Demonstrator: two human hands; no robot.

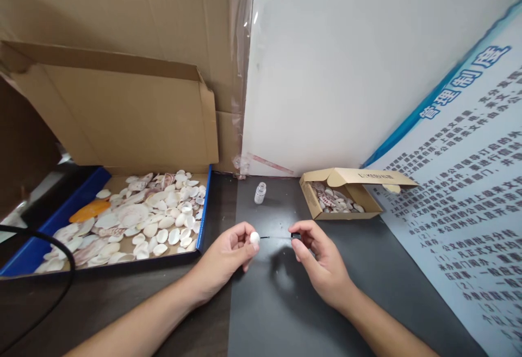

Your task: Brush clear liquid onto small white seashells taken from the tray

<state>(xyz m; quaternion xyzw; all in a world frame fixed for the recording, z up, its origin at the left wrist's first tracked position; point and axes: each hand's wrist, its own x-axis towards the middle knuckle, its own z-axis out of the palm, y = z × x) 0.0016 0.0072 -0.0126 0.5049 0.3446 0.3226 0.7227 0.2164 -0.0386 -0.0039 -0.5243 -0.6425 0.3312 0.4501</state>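
Note:
Between thumb and fingers, my left hand (232, 253) pinches a small white shell (255, 237) above the dark mat. My right hand (320, 259) grips a small black piece (295, 235), from which a thin, pale shaft with a dark tip (265, 237) reaches left to the shell. Whether the tip touches the shell I cannot tell. Beyond the hands a small clear glass bottle (260, 193) stands on the mat.
At the left lies an open blue-edged box (204, 207) of shells, with an orange one (89, 210) among them. A smaller open carton (346, 216) of shells is at the back right. A black cable (67, 256) loops at far left.

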